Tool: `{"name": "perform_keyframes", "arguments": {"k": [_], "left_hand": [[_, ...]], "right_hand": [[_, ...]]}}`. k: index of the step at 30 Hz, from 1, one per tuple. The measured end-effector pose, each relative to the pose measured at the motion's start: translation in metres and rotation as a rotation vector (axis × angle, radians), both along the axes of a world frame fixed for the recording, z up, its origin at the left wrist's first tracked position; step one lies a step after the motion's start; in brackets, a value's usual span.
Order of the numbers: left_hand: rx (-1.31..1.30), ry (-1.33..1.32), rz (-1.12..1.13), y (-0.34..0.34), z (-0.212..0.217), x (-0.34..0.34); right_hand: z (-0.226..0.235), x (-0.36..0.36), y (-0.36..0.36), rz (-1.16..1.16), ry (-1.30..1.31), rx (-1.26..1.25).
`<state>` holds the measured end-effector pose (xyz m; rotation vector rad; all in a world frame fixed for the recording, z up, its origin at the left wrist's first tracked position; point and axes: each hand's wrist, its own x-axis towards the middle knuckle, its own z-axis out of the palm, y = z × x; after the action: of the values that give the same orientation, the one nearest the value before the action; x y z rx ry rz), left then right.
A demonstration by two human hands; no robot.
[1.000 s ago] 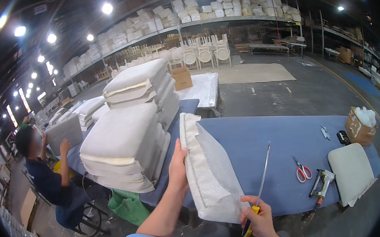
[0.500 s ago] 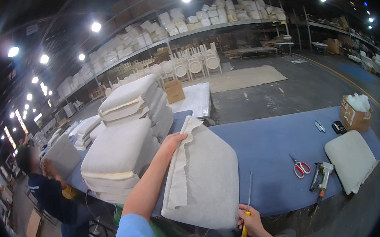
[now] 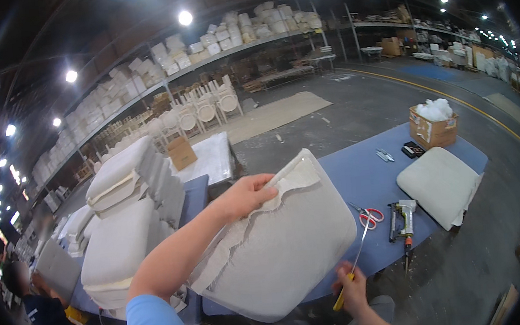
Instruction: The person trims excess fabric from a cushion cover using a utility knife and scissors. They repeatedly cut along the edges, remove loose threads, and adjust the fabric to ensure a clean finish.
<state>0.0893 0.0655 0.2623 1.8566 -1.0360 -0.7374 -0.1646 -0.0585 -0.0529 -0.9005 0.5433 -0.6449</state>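
Note:
My left hand (image 3: pixel 249 195) grips the upper left edge of a pale fabric-covered seat cushion (image 3: pixel 292 246), where a loose, frayed strip of cloth hangs along the side. The cushion is tilted above the blue-topped table (image 3: pixel 347 164). Low on the right, my right hand (image 3: pixel 352 284) is closed round the yellow handle of a screwdriver (image 3: pixel 360 256), its long thin shaft pointing up past the cushion's right corner. Red-handled scissors (image 3: pixel 371 217) lie just beyond the shaft's tip. A staple gun (image 3: pixel 404 216) rests to their right.
Another cushion (image 3: pixel 440 185) lies at the table's right end, near a cardboard box of white stuffing (image 3: pixel 433 125). Stacked cushions (image 3: pixel 121 236) stand on the left. Beyond them a co-worker (image 3: pixel 54 317) handles another cushion. Chair frames (image 3: pixel 206 108) stand behind.
My view has turned right. The cushion has been lifted and tilted, its top swinging right, with my left hand still on its edge. The screwdriver now leans further right.

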Motion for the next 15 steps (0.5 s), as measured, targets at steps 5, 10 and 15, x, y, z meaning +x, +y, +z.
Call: {"name": "perform_keyframes", "arguments": {"k": [5, 10, 15], "left_hand": [[0.049, -0.24, -0.139, -0.021, -0.016, -0.027], [0.149, -0.455, -0.115, -0.001, -0.01, -0.046], [0.384, -0.442, 0.088, 0.119, -0.006, -0.061]], "right_hand": [[0.062, 0.022, -0.109, -0.14, -0.04, -0.303], [0.082, 0.033, -0.147, 0.152, 0.047, -0.411], [0.064, 0.033, -0.141, 0.024, 0.086, -0.387]]}}
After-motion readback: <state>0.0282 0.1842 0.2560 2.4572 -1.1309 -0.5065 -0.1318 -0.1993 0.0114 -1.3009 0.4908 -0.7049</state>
